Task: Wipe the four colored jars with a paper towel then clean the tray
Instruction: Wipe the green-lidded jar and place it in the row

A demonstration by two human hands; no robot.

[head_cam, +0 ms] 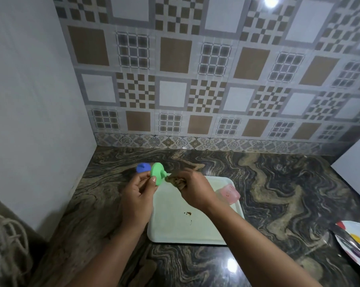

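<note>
My left hand [138,190] holds a green jar [157,173] tilted on its side, its round lid facing me, above the tray's far left corner. My right hand [192,188] grips a crumpled, brown-stained paper towel [176,181] pressed against the green jar's lid knob. Behind my left hand, a blue jar [143,168] stands on the counter. A pink jar [228,193] sits at the right side of the white tray [175,224], partly hidden by my right forearm. The tray bears brown smears and spots near its middle.
The dark marbled counter [278,193] meets a white wall on the left and a tiled wall at the back. A plate with coloured dots [355,241] lies at the right edge. A white panel [355,170] stands at the far right. Rope-like cloth [7,241] hangs at lower left.
</note>
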